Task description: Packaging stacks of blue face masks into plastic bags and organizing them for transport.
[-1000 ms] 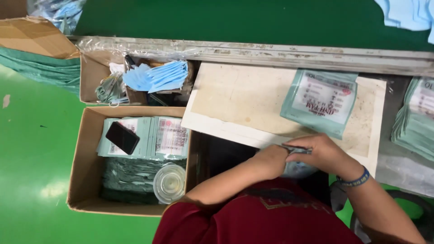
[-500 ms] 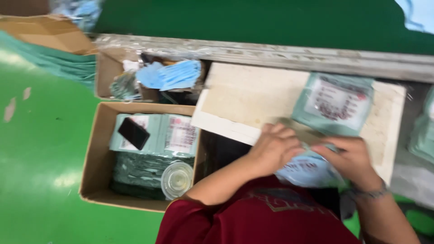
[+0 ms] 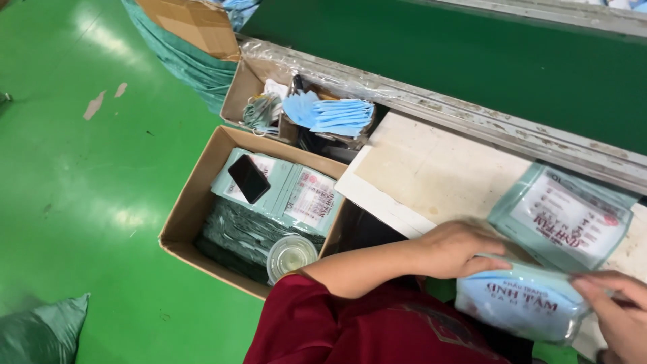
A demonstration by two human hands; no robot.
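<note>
At left, our cardboard box (image 3: 195, 202) sits on the floor, stacked with sealed packs, a phone (image 3: 249, 178) and a plastic cup (image 3: 291, 255) resting on top. Over the white board (image 3: 431, 175), our left hand (image 3: 455, 248) presses the filled mask pouch (image 3: 522, 300) flat while our right hand (image 3: 617, 310) pinches its end, steadying it.

Bright overhead light, floor (image 3: 101, 168) glare, sharp

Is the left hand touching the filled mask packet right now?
Touching. The head view shows the left hand lying on the packet's top edge, fingers pressed onto the plastic with no gap.
</note>
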